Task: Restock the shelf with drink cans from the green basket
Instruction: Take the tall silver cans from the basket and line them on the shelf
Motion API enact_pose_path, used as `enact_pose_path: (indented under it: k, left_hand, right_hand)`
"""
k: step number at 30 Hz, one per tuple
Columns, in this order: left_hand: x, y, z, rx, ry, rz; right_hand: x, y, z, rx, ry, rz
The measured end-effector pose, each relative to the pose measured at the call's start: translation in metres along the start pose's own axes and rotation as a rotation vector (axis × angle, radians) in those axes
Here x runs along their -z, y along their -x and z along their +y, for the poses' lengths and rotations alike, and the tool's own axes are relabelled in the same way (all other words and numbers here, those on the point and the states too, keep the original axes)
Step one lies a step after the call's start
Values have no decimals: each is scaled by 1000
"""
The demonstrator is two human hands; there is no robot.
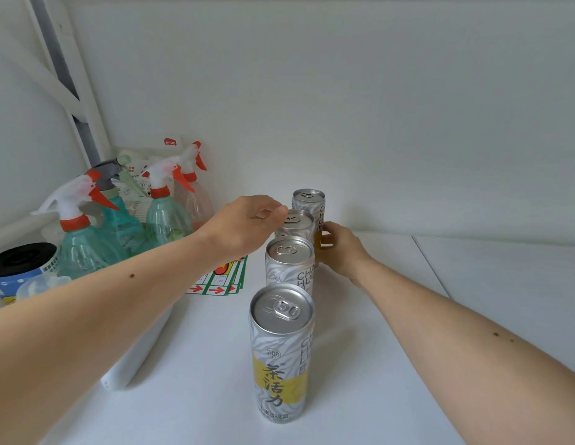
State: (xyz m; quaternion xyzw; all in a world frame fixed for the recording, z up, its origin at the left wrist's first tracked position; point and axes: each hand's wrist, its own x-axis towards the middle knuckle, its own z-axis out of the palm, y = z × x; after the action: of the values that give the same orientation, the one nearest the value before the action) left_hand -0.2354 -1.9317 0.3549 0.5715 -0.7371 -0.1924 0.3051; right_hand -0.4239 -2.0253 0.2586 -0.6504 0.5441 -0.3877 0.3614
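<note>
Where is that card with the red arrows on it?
The arrow card lies flat on the white shelf, left of the row of cans, partly hidden under the left hand, beside the spray bottles.

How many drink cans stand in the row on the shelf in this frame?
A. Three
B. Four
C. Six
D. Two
B: four upright cans line up front to back, from the nearest can through the second and third to the rear can.

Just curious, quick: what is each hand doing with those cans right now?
Left hand: fingers curled over the third can; grip unclear.
Right hand: fingers grip that can's side.
</note>
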Motion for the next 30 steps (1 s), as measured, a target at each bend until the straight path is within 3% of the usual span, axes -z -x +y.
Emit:
enact_pose_path:
  k: [13,21,30]
  left_hand:
    - [-2,3,0,-6,26,1]
    - [-6,5,-7,8,72,0]
    - [-6,6,-7,10,65,16]
  right_hand:
    - [4,-10,9,1,-115,-189]
    - [14,-14,8,39,-17,-310]
    - [14,-7,8,19,53,-287]
